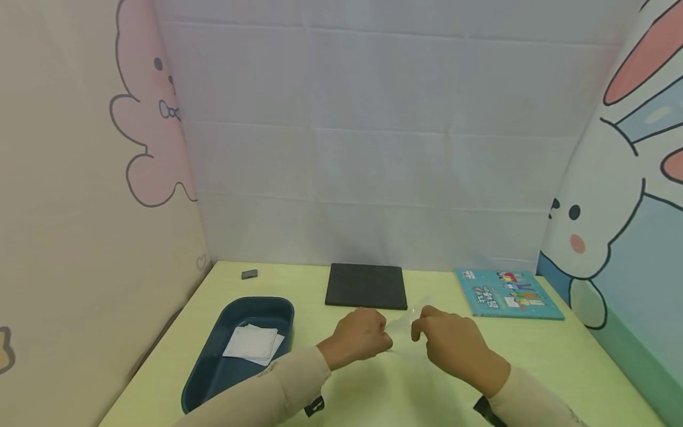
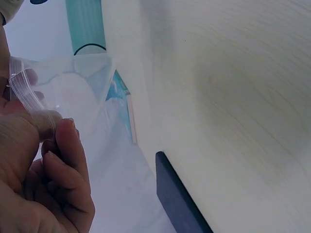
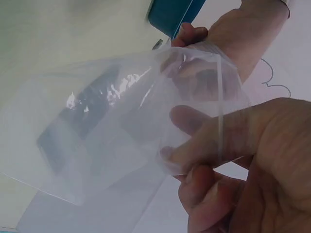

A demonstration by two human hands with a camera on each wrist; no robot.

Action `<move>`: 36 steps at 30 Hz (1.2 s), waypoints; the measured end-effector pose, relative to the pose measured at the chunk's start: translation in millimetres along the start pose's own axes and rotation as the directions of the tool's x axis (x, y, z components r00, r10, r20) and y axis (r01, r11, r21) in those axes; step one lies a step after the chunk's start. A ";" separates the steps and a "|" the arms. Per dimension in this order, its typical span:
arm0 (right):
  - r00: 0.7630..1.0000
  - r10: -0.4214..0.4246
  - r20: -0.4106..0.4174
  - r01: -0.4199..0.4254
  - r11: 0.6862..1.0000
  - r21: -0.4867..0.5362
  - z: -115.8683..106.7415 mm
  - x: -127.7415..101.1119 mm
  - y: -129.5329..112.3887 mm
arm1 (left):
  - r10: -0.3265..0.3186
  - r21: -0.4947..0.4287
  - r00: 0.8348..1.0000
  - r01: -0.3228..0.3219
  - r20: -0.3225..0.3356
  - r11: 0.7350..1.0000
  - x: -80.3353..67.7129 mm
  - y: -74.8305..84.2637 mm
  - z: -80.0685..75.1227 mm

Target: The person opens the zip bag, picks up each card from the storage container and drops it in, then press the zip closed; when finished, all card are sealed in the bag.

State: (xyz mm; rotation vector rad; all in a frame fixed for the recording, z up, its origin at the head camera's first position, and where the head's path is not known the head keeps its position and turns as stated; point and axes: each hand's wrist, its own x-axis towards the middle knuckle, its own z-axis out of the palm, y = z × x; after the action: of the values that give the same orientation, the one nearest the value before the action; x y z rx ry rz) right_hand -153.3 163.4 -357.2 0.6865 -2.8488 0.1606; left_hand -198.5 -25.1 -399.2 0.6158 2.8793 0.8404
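Head view: one tabletop [image 1: 309, 290], two hands of mine over it, one clear plastic bag [image 1: 407, 323] held up between them. Counted around it: one dark blue tray [image 1: 217, 379] to the left, white square packets [image 1: 251, 343] overlapping inside it, at least two, exact number hidden; one small grey block [image 1: 249, 274] beyond the tray; one black flat board [image 1: 366, 287] straight ahead; one blue illustrated book [image 1: 507, 295] at far right. Left hand [image 1: 358, 337]: thumb and forefinger pressed together, pinching the bag near its ridged zip edge, the rest curled under, no gap at the tips. Right hand [image 1: 456, 343]: from its wrist camera, thumb shows through the film and the other fingers [image 3: 204, 199] curl close below, pinching the bag's edge; whether the thumb sits inside the bag or behind it, I cannot tell. Bag is creased, shiny, clear of the tabletop.
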 end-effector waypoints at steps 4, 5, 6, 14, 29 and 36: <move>1.000 0.004 0.016 -0.005 0.997 0.077 -4.2 0.5 4.2 | 0.023 0.034 0.999 -0.022 -0.028 0.999 0.7 -4.2 -0.6; 1.000 0.001 0.022 -0.004 0.994 0.105 -4.1 0.7 4.1 | 0.045 0.041 0.998 -0.044 -0.036 0.998 1.2 -4.9 -0.1; 1.000 -0.007 0.025 0.003 0.991 0.133 -3.0 1.1 3.7 | 0.076 0.043 0.996 -0.075 -0.040 0.996 1.4 -4.8 0.4; 0.990 -0.128 -0.055 0.138 0.948 0.287 9.6 3.1 0.9 | 0.376 0.029 0.926 -0.376 -0.014 0.926 5.8 2.8 9.0; 0.955 -0.167 0.244 0.054 0.910 0.412 21.8 -12.3 34.5 | 0.355 -0.052 0.922 -0.367 -0.152 0.929 5.9 -8.3 2.5; 0.953 -0.173 0.251 0.083 0.940 0.332 33.0 -15.3 34.0 | 0.287 -0.170 0.944 -0.314 -0.164 0.934 4.7 -8.6 0.5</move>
State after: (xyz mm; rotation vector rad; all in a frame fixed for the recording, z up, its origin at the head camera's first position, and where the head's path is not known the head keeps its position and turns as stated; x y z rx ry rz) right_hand -161.4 195.2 -394.7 1.0329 -3.0603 0.5553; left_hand -205.8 -29.7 -404.0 1.0324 2.8096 1.2332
